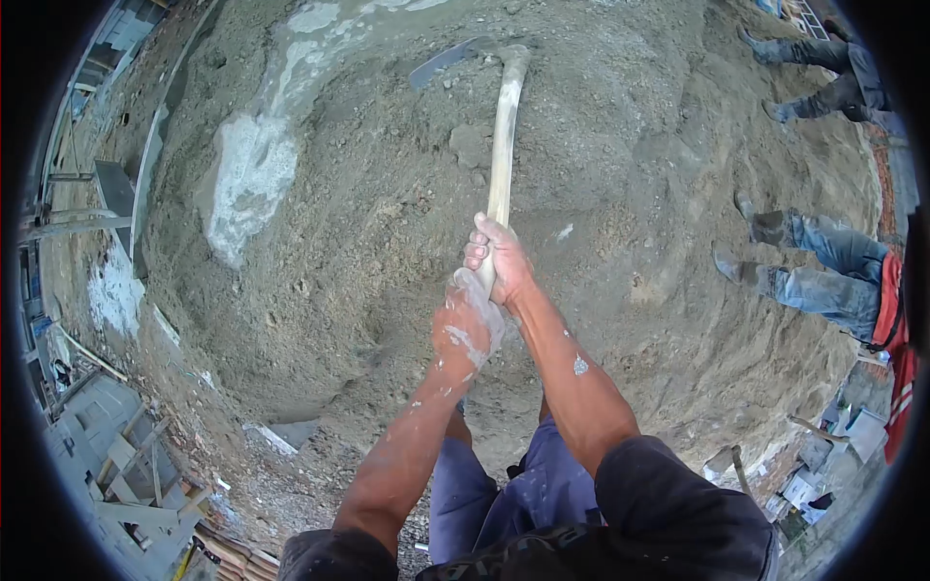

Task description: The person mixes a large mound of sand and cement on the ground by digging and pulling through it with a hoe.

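Note:
A hoe with a pale wooden handle stretches away from me over a grey sand and mortar heap. Its metal blade lies at the far end, pointing left against the mix. My right hand is closed round the handle. Just below it, my left hand also grips the handle near its lower end, smeared with wet grey mortar. Splashes of mortar spot both forearms.
White powder or wet cement lies on the heap's left side. Two people stand at the right, their jeans and dark trousers visible. Wood scraps and a board lie left; debris lies lower right.

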{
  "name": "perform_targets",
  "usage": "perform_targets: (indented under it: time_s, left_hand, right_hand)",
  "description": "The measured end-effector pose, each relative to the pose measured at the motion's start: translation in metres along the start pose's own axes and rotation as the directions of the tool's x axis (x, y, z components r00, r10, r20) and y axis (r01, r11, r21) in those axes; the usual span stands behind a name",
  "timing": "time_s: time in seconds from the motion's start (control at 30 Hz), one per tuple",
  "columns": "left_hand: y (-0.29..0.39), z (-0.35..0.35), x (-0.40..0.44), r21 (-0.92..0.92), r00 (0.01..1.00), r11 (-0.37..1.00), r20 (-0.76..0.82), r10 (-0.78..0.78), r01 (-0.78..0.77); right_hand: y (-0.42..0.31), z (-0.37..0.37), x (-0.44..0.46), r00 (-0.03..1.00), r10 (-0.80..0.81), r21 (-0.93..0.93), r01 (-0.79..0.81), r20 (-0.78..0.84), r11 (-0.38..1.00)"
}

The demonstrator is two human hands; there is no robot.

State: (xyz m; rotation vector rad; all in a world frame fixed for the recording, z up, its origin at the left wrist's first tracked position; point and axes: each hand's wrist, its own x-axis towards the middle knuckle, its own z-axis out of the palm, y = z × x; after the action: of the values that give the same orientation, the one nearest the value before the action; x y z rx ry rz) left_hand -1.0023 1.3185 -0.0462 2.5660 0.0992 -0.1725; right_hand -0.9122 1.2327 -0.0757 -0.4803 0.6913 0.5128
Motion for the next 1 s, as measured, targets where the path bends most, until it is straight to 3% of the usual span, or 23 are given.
perform_targets:
  time_s: [0.1,0.17,0.23,0.33,0.37,0.47,0.57,0.73,0.8,0.83,0.93,1.0]
  left_hand:
    - [0.035,-0.022,-0.083,-0.02,0.946,0.961,0.184,-0.267,0.276]
    - [0.04,-0.023,-0.132,-0.125,0.829,0.854,0.345,-0.44,0.506]
    - [0.033,-0.008,-0.167,-0.232,0.674,0.679,0.535,-0.509,0.696]
    - [0.086,-0.027,-0.187,-0.177,0.742,0.729,0.298,-0.6,0.661]
    - [0.093,-0.024,-0.194,-0.284,0.772,0.718,0.24,-0.589,0.636]
    - [0.121,-0.015,-0.206,-0.325,0.716,0.641,0.237,-0.657,0.695]
    - [0.132,-0.001,-0.221,-0.368,0.675,0.569,0.326,-0.662,0.736]
    - [0.128,0.014,-0.245,-0.434,0.801,0.706,0.501,-0.327,0.56]
    - [0.128,0.017,-0.241,-0.499,0.841,0.747,0.52,-0.147,0.439]
    - [0.132,0.014,-0.231,-0.527,0.808,0.728,0.586,-0.062,0.438]
    - [0.127,0.063,-0.22,-0.728,0.824,0.592,0.538,0.179,0.347]
    - [0.131,0.053,-0.189,-0.677,0.769,0.61,0.618,0.165,0.412]
  right_hand:
    - [0.028,-0.028,-0.069,0.986,0.159,-0.04,-0.157,0.047,0.987]
    - [0.048,-0.048,-0.11,0.953,0.302,-0.019,-0.302,0.035,0.953]
    - [0.062,-0.068,-0.141,0.904,0.418,-0.021,-0.418,0.086,0.908]
    - [0.06,-0.079,-0.169,0.86,0.5,-0.059,-0.497,0.1,0.866]
    - [0.058,-0.078,-0.176,0.852,0.514,-0.075,-0.509,0.096,0.858]
    - [0.048,-0.087,-0.195,0.851,0.519,-0.187,-0.499,0.077,0.846]
    - [0.033,-0.094,-0.215,0.899,0.432,-0.323,-0.39,0.069,0.862]
    - [-0.004,-0.11,-0.26,0.97,0.213,-0.363,-0.156,0.121,0.918]
    - [-0.027,-0.108,-0.271,0.983,0.014,-0.288,0.04,0.184,0.957]
    - [-0.04,-0.106,-0.275,0.987,-0.084,-0.307,0.123,0.137,0.944]
    - [-0.058,-0.128,-0.271,0.928,-0.362,-0.407,0.3,-0.083,0.863]
    - [-0.065,-0.142,-0.247,0.789,-0.572,-0.637,0.325,-0.224,0.699]
